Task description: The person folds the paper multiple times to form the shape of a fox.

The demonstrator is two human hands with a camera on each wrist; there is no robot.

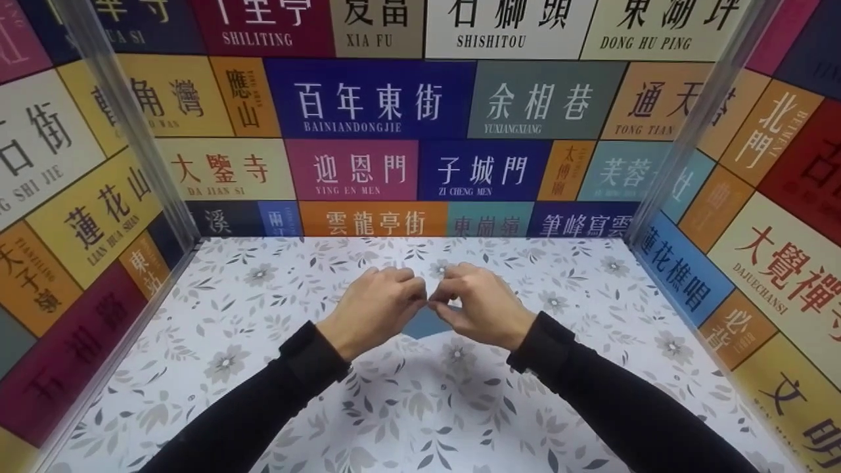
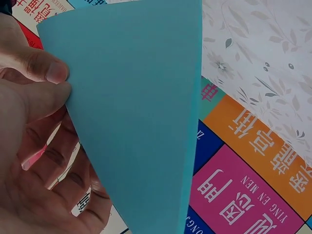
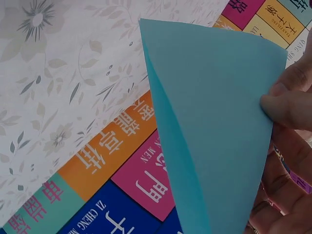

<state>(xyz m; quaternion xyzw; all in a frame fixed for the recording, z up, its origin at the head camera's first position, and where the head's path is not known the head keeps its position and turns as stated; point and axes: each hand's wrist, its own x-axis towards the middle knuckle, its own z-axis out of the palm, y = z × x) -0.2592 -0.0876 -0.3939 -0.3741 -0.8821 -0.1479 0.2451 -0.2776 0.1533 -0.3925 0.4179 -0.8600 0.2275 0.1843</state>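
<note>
A light-blue sheet of paper [image 1: 427, 324], folded over on itself, is held up between both hands above the table; in the head view the hands hide most of it. My left hand [image 1: 378, 305] pinches one edge of it. The right hand [image 1: 485, 303] pinches the opposite edge, fingertips close to those of the left. From the left wrist, the paper [image 2: 131, 97] looks like a tapering, wedge-like shape with a crease along one side. In the right wrist view the folded paper [image 3: 219, 97] shows two layers standing slightly apart along one side.
Beneath the hands lies a white tabletop [image 1: 227, 361] with a grey floral pattern. Panels with coloured sign blocks and Chinese lettering stand behind [image 1: 371, 98], at the left and at the right. Clear corner posts [image 1: 683, 112] rise where the panels meet.
</note>
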